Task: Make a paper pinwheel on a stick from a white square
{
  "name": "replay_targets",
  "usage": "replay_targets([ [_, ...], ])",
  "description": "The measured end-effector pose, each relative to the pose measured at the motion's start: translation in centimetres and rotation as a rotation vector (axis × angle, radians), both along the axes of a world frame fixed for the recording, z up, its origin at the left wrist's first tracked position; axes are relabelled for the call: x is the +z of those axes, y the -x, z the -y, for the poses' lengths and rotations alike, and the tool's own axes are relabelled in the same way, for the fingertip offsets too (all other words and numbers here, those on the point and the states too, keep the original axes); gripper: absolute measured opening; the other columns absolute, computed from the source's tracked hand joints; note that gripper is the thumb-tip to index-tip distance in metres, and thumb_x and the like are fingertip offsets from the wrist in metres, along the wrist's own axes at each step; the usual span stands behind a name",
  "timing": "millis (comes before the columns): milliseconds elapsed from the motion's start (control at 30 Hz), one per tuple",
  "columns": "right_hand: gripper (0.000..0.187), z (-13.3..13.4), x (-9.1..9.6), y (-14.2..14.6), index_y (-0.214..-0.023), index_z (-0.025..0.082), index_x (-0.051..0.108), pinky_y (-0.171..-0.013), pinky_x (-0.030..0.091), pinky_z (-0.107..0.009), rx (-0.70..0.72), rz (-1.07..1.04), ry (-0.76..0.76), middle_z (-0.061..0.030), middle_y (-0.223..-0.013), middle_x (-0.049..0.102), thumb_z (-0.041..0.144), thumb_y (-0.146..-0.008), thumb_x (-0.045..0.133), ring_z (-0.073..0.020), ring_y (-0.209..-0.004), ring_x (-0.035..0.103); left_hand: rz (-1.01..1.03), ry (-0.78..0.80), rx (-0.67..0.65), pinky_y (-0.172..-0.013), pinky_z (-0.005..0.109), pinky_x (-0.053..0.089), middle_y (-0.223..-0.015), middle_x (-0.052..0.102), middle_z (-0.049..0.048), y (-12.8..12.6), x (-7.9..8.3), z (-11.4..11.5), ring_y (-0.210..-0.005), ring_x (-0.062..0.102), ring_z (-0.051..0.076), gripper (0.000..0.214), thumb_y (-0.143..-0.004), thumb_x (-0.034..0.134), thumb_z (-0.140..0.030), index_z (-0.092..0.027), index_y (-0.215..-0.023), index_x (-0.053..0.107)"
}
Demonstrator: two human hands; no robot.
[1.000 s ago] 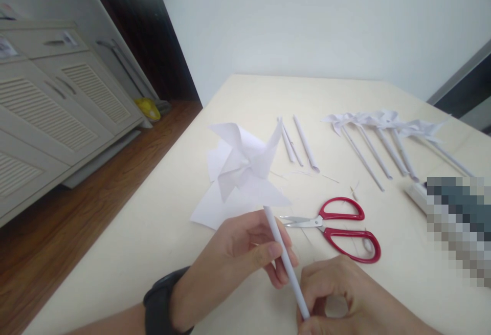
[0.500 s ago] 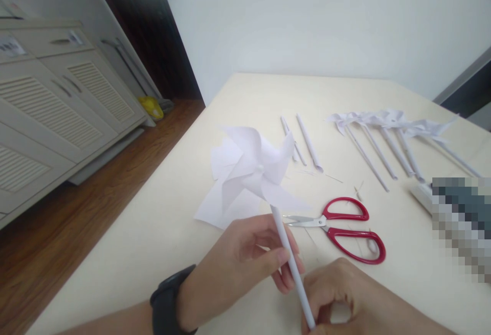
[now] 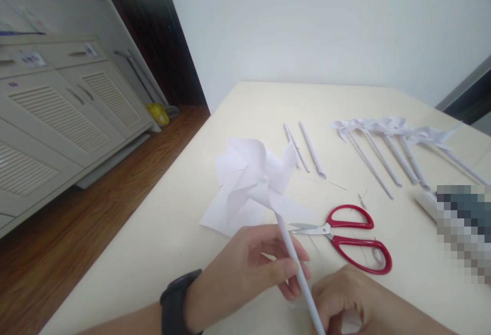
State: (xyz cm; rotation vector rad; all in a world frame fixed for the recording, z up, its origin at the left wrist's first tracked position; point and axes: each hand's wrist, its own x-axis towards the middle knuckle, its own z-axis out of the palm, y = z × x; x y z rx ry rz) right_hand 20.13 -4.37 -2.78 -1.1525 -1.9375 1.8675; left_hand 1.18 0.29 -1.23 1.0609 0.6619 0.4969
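A white paper pinwheel (image 3: pixel 251 181) on a rolled-paper stick (image 3: pixel 293 253) is held up in front of me, tilted to the left. My left hand (image 3: pixel 261 268), with a black watch (image 3: pixel 180 299) on its wrist, grips the stick between thumb and fingers below the blades. Lower down, my right hand (image 3: pixel 345 299) is closed around the bottom end of the stick, partly cut off by the frame's edge. Behind the pinwheel lie white paper sheets (image 3: pixel 215 217), partly hidden by it. Red-handled scissors (image 3: pixel 333 232), blades slightly apart, lie right of the stick.
Rolled-paper sticks (image 3: pixel 312 148) lie beyond the scissors. Several finished pinwheels (image 3: pixel 391 128) rest in a row at the back right. Thin scraps (image 3: pixel 337 185) are scattered on the table (image 3: pixel 268 99). A blurred-out object (image 3: pixel 466 227) sits at the right edge, and a white cabinet (image 3: pixel 69 110) stands left.
The whole view has shifted slightly, so everything sits a little lower and further right. Both hands keep their hold on the pinwheel's stick.
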Motion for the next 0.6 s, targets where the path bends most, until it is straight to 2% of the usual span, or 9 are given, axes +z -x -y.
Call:
replay_targets([
  [33,0.021,-0.2,0.3,-0.4,-0.062,0.013,0.064,-0.049,0.038,-0.018,-0.088,0.05,-0.034,0.0006,-0.06,0.052,0.029,-0.075,0.059,-0.0099,-0.055,0.05,0.025,0.041,0.012,-0.061,0.026,0.049,-0.08,0.064,0.0085,0.0,-0.1,-0.2,-0.064,0.06,0.014,0.013,-0.081,0.055,-0.02,-0.011,-0.087,0.061],
  [133,0.018,-1.0,1.7,-2.1,-0.069,0.015,0.063,-0.054,0.043,-0.02,-0.153,0.107,-0.045,-0.001,-0.07,0.056,0.032,-0.075,0.061,-0.0114,-0.059,0.055,0.093,0.122,0.133,-0.062,0.024,0.048,-0.083,0.065,0.0086,0.4,-0.4,-1.3,-0.068,0.06,0.014,0.014,-0.081,0.05,-0.014,-0.01,-0.087,0.063],
  [267,0.018,-2.6,3.4,-4.6,-0.068,0.016,0.061,-0.054,0.041,-0.02,-0.105,0.223,-0.076,0.0018,-0.063,0.053,0.03,-0.079,0.059,-0.0111,-0.059,0.054,0.143,0.097,0.45,-0.071,0.025,0.047,-0.088,0.066,0.0074,1.5,-0.3,-3.1,-0.077,0.061,0.015,0.016,-0.082,0.049,-0.015,-0.011,-0.087,0.064],
  [333,0.019,-3.1,4.2,-5.3,-0.069,0.017,0.062,-0.056,0.041,-0.022,-0.064,0.255,-0.06,0.0006,-0.065,0.055,0.03,-0.081,0.057,-0.0121,-0.06,0.054,0.167,0.019,0.537,-0.077,0.027,0.046,-0.095,0.065,0.0073,2.0,0.0,-3.9,-0.088,0.059,0.018,0.019,-0.084,0.047,-0.02,-0.013,-0.09,0.064],
  [367,0.021,-3.3,4.5,-5.5,-0.068,0.017,0.062,-0.057,0.041,-0.023,-0.046,0.276,-0.066,0.0001,-0.065,0.055,0.031,-0.082,0.055,-0.0124,-0.06,0.054,0.18,-0.014,0.562,-0.079,0.028,0.045,-0.096,0.064,0.0069,2.2,0.2,-4.2,-0.091,0.057,0.018,0.021,-0.085,0.046,-0.023,-0.014,-0.092,0.063],
  [467,0.021,-3.5,5.1,-5.5,-0.066,0.017,0.062,-0.058,0.041,-0.024,0.004,0.318,-0.095,-0.0001,-0.065,0.055,0.031,-0.081,0.056,-0.0131,-0.061,0.054,0.155,-0.051,0.529,-0.081,0.029,0.043,-0.094,0.063,0.0058,2.5,0.5,-4.5,-0.094,0.056,0.018,0.019,-0.085,0.048,-0.026,-0.016,-0.095,0.061],
  [600,0.016,-3.2,4.6,-5.5,-0.069,0.017,0.065,-0.057,0.041,-0.022,0.024,0.325,-0.077,0.0001,-0.067,0.057,0.028,-0.079,0.059,-0.0134,-0.062,0.056,0.099,-0.049,0.467,-0.076,0.029,0.043,-0.082,0.063,0.0032,2.0,1.1,-3.7,-0.083,0.059,0.018,0.005,-0.08,0.056,-0.019,-0.016,-0.083,0.059],
])
